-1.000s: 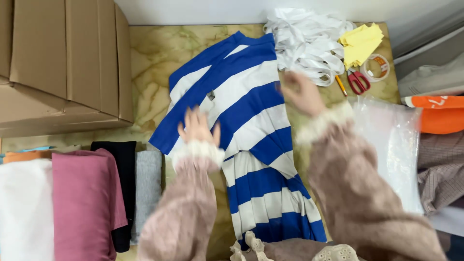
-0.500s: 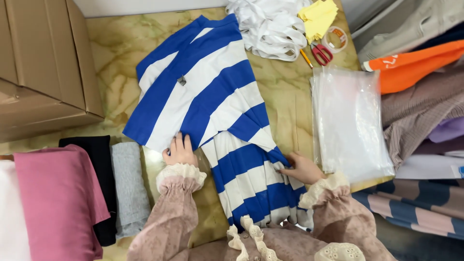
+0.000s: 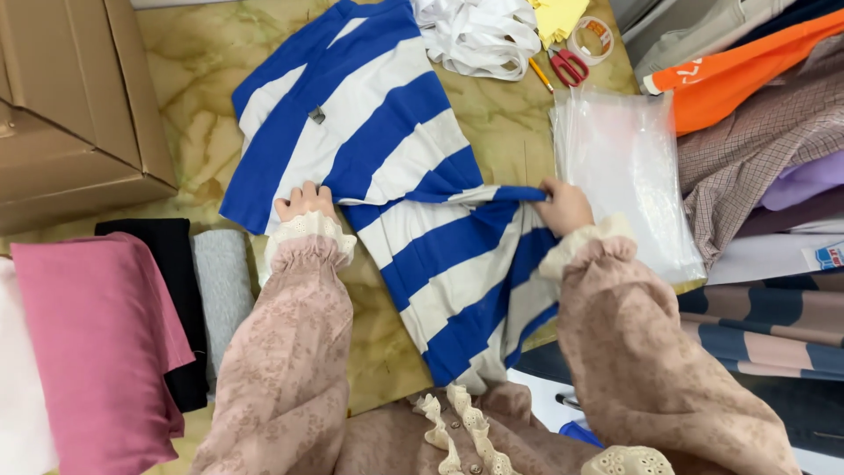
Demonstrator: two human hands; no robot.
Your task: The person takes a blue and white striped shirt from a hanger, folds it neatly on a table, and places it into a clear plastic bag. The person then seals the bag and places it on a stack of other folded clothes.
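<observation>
A blue and white striped shirt lies spread on the marbled table. My left hand presses flat on the shirt's left side, fingers together. My right hand pinches the shirt's lower edge and holds it lifted over the middle, so the bottom part is bunched into a fold. Both arms wear pink sleeves with lace cuffs.
A cardboard box stands at the left. Folded pink, black and grey cloths lie at the lower left. Clear plastic bags, red scissors, a tape roll, white bands and stacked garments fill the right.
My right hand took hold of the shirt's bottom edge and drew it up toward the middle, folding the lower part. My left hand stayed on the shirt's left side. The view shifted.
</observation>
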